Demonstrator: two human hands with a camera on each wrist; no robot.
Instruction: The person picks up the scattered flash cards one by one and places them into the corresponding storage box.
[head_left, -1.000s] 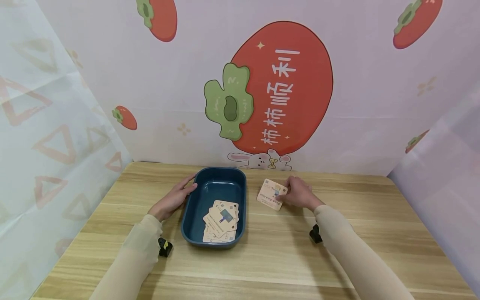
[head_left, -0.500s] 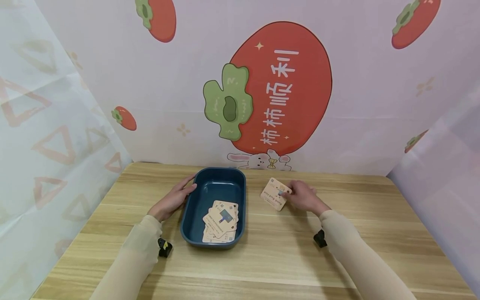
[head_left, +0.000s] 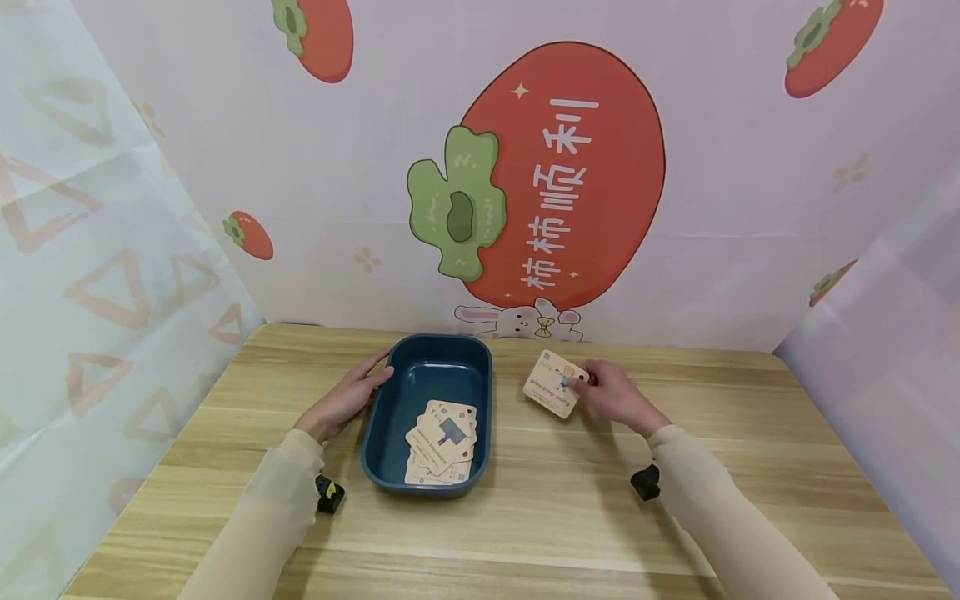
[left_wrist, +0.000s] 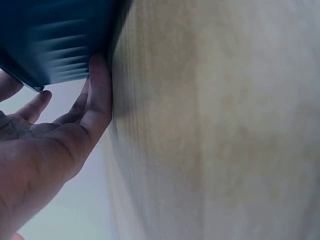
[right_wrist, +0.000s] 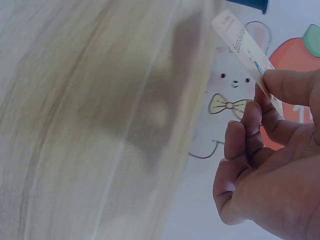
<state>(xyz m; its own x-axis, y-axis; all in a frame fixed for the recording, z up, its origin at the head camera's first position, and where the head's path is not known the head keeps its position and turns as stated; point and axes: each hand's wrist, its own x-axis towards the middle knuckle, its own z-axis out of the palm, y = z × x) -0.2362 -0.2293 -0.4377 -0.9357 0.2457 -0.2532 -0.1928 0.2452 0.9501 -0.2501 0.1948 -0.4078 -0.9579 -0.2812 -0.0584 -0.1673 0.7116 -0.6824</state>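
A cream card with a small cartoon figure and printed words is pinched at its right edge by my right hand. In the right wrist view that card is lifted off the table and tilted, between thumb and index finger, with the other fingers curled loosely below. My left hand lies along the left side of a dark blue tray, fairly straight fingers touching its outer wall. The left wrist view shows a finger against the tray's side, close to the tabletop. Several similar cards lie overlapped in the tray's near end.
The wood-grain table carries the tray left of centre. Behind it stands a pale backdrop printed with a large red persimmon and a rabbit. Patterned sheets border the left and right sides.
My right hand has lifted the card from the table and moved it a little to the right, with the card turning and tilting. My left hand and the tray have stayed put.
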